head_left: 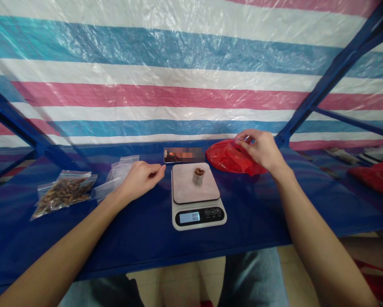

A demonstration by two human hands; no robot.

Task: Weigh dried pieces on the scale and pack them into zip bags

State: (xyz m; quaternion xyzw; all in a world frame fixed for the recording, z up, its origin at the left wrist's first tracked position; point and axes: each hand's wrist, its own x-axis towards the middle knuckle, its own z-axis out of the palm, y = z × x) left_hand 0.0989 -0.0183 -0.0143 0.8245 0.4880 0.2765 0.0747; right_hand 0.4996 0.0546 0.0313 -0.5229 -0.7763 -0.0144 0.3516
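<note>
A white kitchen scale (196, 192) sits in front of me on the blue surface, its display reading 0.0. On its plate stands a small clear cup (197, 179) with brown nut-like pieces in it. My left hand (145, 177) hovers just left of the scale, fingers curled together, with nothing visible in them. To the right, my right hand (258, 147) pinches the upper edge of a crumpled red plastic bag (225, 157). What lies inside that bag is hidden.
Filled zip bags (66, 189) of brown pieces lie at the left, beside flat clear zip bags (116, 172). Behind the scale rests a phone-like flat object (174, 156), partly blurred. Blue metal posts (325, 81) and a striped plastic sheet (165, 94) bound the back.
</note>
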